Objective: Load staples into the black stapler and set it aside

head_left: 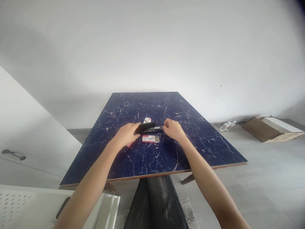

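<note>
A black stapler (147,126) lies on the blue marbled table (143,162), its top arm raised and the metal magazine showing. My left hand (128,132) is closed round the stapler's rear end at the left. At the stapler's front tip, my right hand (172,128) has its fingers pinched together; what they hold, if anything, is hidden. Just in front of the stapler sits a small red and white staples box (148,139), with a greyish part at its right end. Behind the stapler is a small white and red box (147,120). Something red (130,144) shows partly under my left hand.
A cardboard box (267,128) and a clear plastic bottle (227,126) lie on the floor at the right. White cabinets with a dark handle (13,155) stand at the left. A white wall rises behind the table.
</note>
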Demonstrator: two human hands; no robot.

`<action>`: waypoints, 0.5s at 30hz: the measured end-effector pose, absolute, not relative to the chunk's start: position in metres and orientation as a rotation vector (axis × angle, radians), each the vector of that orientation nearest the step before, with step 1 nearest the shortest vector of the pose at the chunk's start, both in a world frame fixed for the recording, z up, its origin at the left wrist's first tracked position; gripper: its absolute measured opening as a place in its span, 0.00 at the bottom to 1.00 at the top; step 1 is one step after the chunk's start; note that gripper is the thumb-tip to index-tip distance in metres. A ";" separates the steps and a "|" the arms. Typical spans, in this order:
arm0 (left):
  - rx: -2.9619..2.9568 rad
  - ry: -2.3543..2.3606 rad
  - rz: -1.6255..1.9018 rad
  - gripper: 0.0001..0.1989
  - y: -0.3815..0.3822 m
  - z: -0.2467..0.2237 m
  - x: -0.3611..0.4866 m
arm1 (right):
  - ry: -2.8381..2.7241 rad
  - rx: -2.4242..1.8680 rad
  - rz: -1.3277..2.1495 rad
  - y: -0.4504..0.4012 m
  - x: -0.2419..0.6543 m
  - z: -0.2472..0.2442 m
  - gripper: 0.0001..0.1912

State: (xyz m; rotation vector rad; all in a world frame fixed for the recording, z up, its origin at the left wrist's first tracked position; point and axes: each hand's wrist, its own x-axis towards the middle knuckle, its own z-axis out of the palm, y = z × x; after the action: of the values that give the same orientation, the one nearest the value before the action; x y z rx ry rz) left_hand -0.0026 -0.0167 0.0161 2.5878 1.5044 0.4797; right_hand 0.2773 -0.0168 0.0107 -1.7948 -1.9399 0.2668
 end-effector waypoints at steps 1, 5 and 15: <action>2.553 1.514 0.469 0.30 -0.013 0.013 -0.004 | -1.937 -1.772 0.293 -0.018 0.274 0.010 0.03; 2.494 1.524 0.520 0.29 -0.005 0.008 -0.005 | -1.983 -1.635 0.421 -0.024 0.257 0.009 0.04; 2.499 1.541 0.558 0.26 -0.006 0.013 -0.001 | -1.872 -1.380 0.990 -0.017 0.264 0.002 0.04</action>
State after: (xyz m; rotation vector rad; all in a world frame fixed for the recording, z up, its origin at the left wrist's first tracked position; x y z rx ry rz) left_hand -0.0009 -0.0062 0.0130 2.4986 1.5406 0.5582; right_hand 0.2638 -0.0168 0.0016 -1.3797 -1.8723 0.9905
